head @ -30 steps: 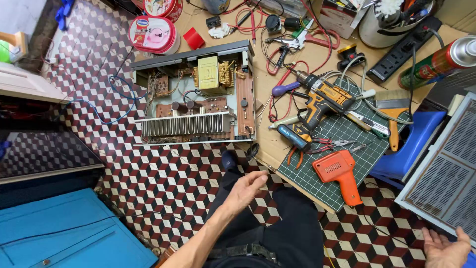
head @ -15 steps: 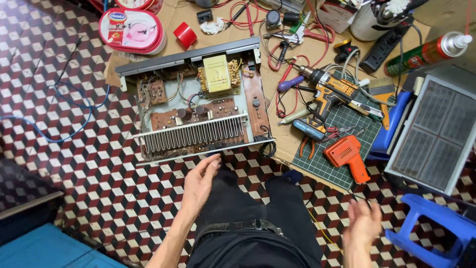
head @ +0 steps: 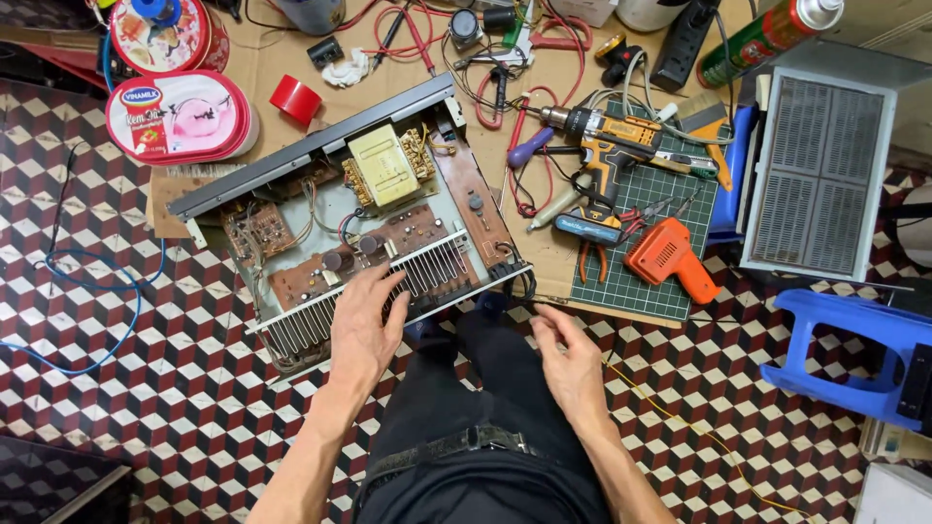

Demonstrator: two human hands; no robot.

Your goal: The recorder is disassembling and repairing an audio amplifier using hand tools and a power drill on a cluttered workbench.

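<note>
While the opened amplifier chassis [head: 354, 228] lies on the tiled floor [head: 146, 388] against the cardboard sheet [head: 272, 58], the left hand [head: 364, 325] rests flat on its finned heat sink [head: 388, 296], fingers spread open. The right hand [head: 568, 359], fingers loosely curled, pinches the black cable [head: 524, 289] at the chassis's near right corner. An orange tool [head: 670, 257] lies on the green cutting mat [head: 646, 233].

The opened amplifier chassis [head: 359, 228] lies flat on the patterned floor, lid off, turned so its long grey front panel runs from nine o'clock up toward one o'clock. Inside sit brown circuit boards, a boxy yellowish transformer [head: 383, 167] toward twelve o'clock, and a long finned silver heat sink [head: 388, 291] along the edge at six o'clock. A black cord [head: 524, 287] leaves its corner at four o'clock.
</note>
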